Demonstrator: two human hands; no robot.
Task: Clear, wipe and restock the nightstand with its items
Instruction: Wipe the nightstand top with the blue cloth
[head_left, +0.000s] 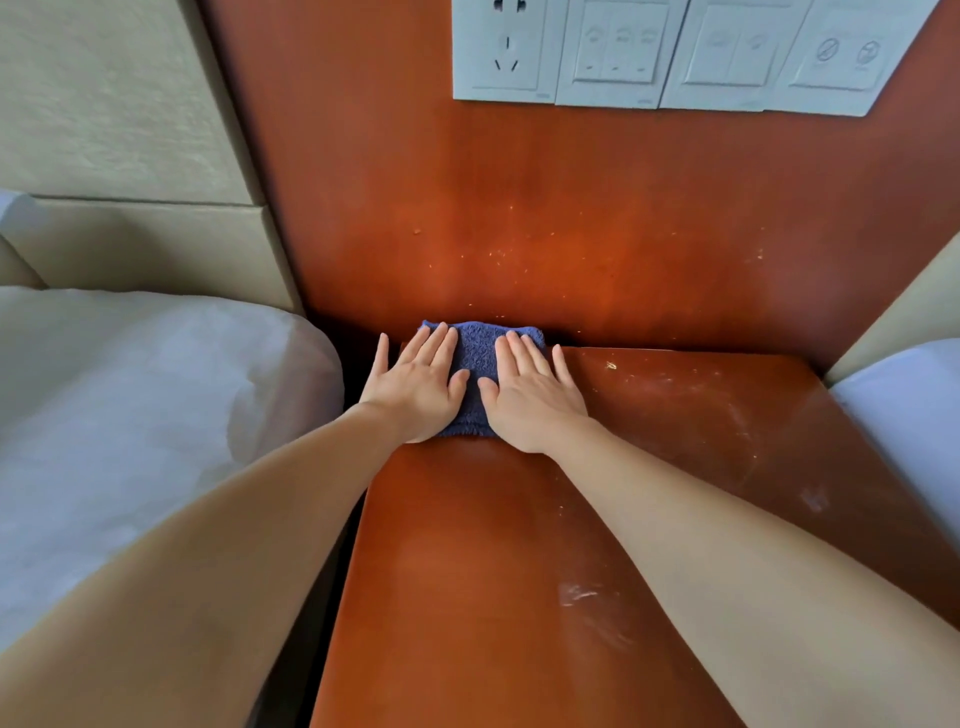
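Blue cloth (475, 374) lay folded at the far left corner of the nightstand (519, 545), centre of frame, against the wooden back panel (571, 234). Left hand (418, 387) and right hand (532, 397) both pressed flat on it, fingers straight and a little spread, gripping nothing; the cloth showed between and beyond the fingertips. Pale smears and specks marked the nightstand's right side and the panel. White socket and switch plates (665, 52) sat upper right; their icons were too faint to read. White bedding (130, 415) filled the left of frame.
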